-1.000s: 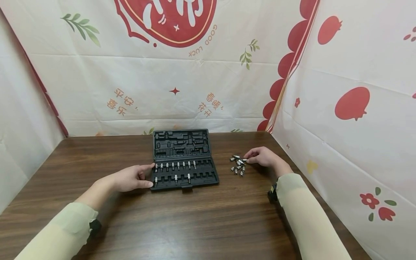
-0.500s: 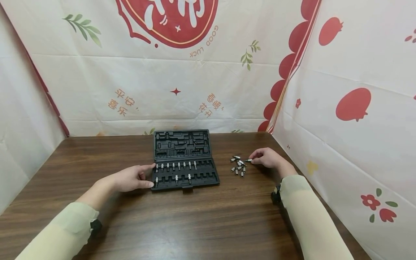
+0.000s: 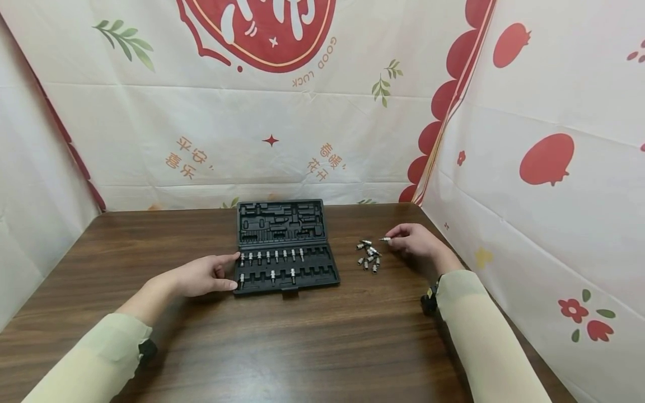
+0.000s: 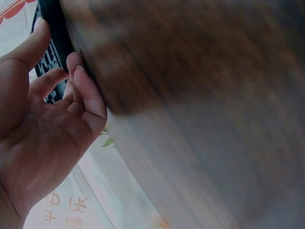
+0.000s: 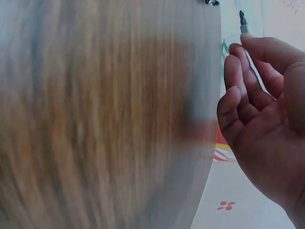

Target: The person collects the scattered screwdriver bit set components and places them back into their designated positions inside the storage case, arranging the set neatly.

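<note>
A black socket case (image 3: 330, 263) lies unfolded on the table, with silver bit sockets (image 3: 276, 257) in two rows of slots in its near half. My left hand (image 3: 199, 276) is at the case's left edge, thumb and index finger extended against it; in the left wrist view its other fingers bend loosely. To the right of the case, my right hand (image 3: 415, 242) pinches a bit socket (image 5: 244, 26) between thumb and fingertips, its dark tip pointing out of the grip. Beside that hand lies a small pile of loose bit sockets (image 3: 372, 252).
The brown wooden table (image 3: 302, 347) reaches back to a printed cloth (image 3: 252, 123). More cloth (image 3: 529, 224) hangs close along the right side. The case's moulded lid (image 3: 282, 224) lies folded back towards the rear.
My right hand has drawn one bit socket away from the pile, to the right, and lifted it. My left hand has stayed at the case's edge.
</note>
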{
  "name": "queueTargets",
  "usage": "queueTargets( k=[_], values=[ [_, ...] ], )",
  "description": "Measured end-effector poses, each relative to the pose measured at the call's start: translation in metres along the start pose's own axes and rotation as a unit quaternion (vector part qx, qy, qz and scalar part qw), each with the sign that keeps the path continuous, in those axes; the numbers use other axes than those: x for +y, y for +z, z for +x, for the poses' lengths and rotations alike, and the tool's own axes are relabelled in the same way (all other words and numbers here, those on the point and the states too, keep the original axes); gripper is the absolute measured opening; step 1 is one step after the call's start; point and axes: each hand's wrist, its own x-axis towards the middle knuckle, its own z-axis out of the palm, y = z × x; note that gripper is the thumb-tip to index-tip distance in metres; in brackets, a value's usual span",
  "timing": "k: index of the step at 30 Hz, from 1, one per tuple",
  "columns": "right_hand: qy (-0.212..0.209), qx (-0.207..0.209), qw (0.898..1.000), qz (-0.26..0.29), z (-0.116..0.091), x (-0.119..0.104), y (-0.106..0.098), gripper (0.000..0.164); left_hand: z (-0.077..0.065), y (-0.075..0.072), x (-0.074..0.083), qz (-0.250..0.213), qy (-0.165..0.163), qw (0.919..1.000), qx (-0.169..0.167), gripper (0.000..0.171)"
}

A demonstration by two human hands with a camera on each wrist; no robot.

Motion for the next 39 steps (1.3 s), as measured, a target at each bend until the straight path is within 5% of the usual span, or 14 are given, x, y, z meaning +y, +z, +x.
queueTargets(
  k=[13,28,39],
  values=[
    [-0.053,0.005,0.998,0.029,0.010,-0.028,0.014,0.032,0.000,0.000,-0.001,0.010,-0.001,0.9999,0.007,0.085],
    [-0.072,-0.025,0.990,0.118,0.016,-0.061,0.035,0.033,0.001,0.000,-0.001,0.005,-0.003,1.0000,0.005,0.086],
    [-0.086,-0.039,0.988,0.121,0.022,-0.086,0.056,0.026,0.000,0.000,0.000,0.012,0.001,0.9999,0.006,0.085]
  ],
)
